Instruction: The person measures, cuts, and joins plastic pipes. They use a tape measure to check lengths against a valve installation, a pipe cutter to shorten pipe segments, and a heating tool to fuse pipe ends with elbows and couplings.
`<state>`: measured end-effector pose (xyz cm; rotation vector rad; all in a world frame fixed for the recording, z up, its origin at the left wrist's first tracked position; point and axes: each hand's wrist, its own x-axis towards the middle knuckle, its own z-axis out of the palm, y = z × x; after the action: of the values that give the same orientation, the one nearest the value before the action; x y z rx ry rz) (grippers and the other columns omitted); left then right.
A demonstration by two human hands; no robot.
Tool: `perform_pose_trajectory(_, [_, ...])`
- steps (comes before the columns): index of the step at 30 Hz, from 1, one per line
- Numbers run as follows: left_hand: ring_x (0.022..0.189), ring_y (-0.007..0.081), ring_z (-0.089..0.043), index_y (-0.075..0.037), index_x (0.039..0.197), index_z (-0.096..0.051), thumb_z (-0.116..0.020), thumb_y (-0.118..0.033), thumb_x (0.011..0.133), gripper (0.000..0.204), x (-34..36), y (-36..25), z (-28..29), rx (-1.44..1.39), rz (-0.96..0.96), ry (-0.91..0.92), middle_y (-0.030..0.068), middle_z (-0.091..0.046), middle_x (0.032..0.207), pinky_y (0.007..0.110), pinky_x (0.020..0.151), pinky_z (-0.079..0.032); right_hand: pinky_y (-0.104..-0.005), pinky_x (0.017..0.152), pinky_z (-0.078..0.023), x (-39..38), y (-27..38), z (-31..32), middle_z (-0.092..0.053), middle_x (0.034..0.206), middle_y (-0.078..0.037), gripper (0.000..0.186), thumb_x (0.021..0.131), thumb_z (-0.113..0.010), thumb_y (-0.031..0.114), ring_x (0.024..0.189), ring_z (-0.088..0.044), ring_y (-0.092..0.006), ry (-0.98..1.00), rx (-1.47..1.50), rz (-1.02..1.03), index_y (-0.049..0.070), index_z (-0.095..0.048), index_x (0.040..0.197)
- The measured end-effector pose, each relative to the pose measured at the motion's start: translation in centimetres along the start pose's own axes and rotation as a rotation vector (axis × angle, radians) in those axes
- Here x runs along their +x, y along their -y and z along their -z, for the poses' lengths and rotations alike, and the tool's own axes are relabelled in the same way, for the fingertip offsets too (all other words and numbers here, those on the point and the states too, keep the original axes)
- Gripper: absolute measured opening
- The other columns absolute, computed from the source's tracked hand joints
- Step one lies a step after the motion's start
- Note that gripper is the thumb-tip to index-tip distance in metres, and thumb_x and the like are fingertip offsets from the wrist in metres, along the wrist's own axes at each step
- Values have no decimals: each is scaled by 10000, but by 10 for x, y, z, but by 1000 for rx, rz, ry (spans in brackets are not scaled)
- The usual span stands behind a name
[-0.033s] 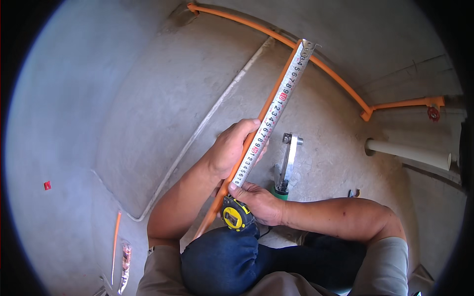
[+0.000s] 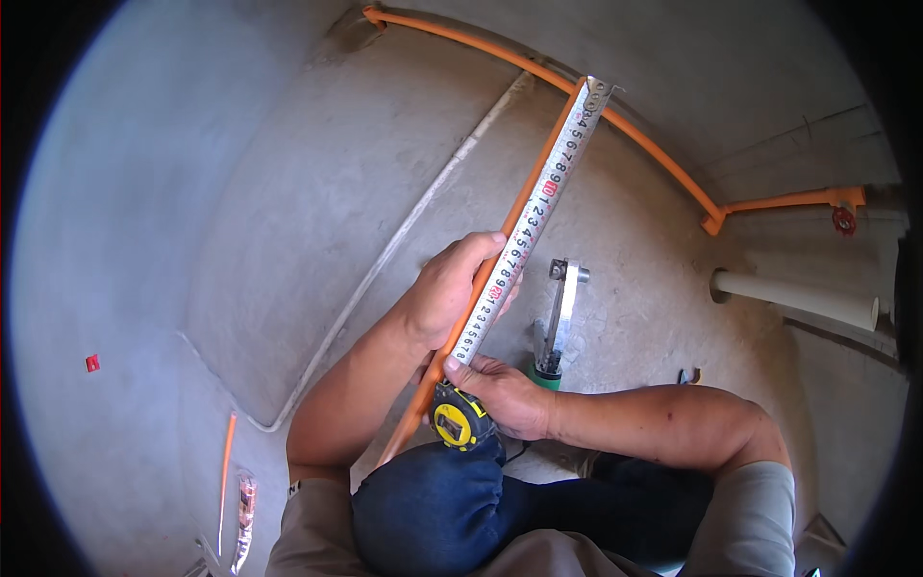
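An orange plastic pipe (image 2: 411, 418) slants away from my knee, its far end in front of the pipe run at the wall. My left hand (image 2: 452, 288) is closed round it near the middle, fingers wrapping behind pipe and blade. The silver tape measure blade (image 2: 532, 216) lies pulled out along the pipe's right side, its hooked tip near the pipe's far end. My right hand (image 2: 505, 392) grips the black and yellow tape measure case (image 2: 461, 423), thumb pressed at the blade beside the pipe. The case is just above my knee; some right fingers are hidden.
Right of my hands stands a green-handled heating tool (image 2: 548, 373) with a metal plate. An orange pipe run (image 2: 663, 163) follows the far wall to a red valve handle (image 2: 844, 222). A white pipe (image 2: 803, 298) juts out at right. An orange offcut (image 2: 227, 462) and packet (image 2: 244, 519) lie left.
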<state>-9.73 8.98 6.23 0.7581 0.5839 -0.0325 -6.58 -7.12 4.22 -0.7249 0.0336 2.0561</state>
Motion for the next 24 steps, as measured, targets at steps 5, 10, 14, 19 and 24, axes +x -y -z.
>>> perform_pose_trajectory(5, [703,123,-534,11,1298,-527,-372,-385,1039,499,-2,0,-1,33,31,-45,33,-561,881,278,589,-487,-282,949,-504,0,0,0,-621,1212,-54,493,1062,-488,445,1094,-598,-127,18,11,12,34,-522,1331])
perform_pose_trajectory(10, [669,118,-534,-12,1100,-592,-377,-379,1048,428,4,4,2,170,-29,-84,38,-571,816,281,583,-479,-279,925,-512,-3,1,3,-615,1200,-69,538,1066,-484,435,1063,-607,-133,-88,-32,26,8,-475,1392])
perform_pose_trajectory(14, [572,109,-508,-60,953,-584,-399,-403,1063,405,5,-2,5,244,-70,-189,31,-555,732,261,509,-439,-297,824,-547,-25,26,33,-643,1062,-69,565,1060,-464,480,943,-633,-139,-128,-347,125,24,-468,1394])
perform_pose_trajectory(19, [528,84,-461,-70,944,-535,-414,-435,1059,401,8,-6,28,299,2,-234,15,-512,725,238,464,-396,-325,846,-550,-97,64,100,-687,963,-112,759,1013,-427,632,932,-670,-166,-374,-591,165,-12,-442,1415])
perform_pose_trajectory(24, [511,88,-453,-78,937,-521,-423,-442,1055,395,19,22,38,414,102,-270,15,-503,707,250,459,-383,-434,942,-522,-153,41,181,-665,1151,-234,781,974,-562,580,1095,-663,-330,-961,-1247,-103,-21,-397,1444])
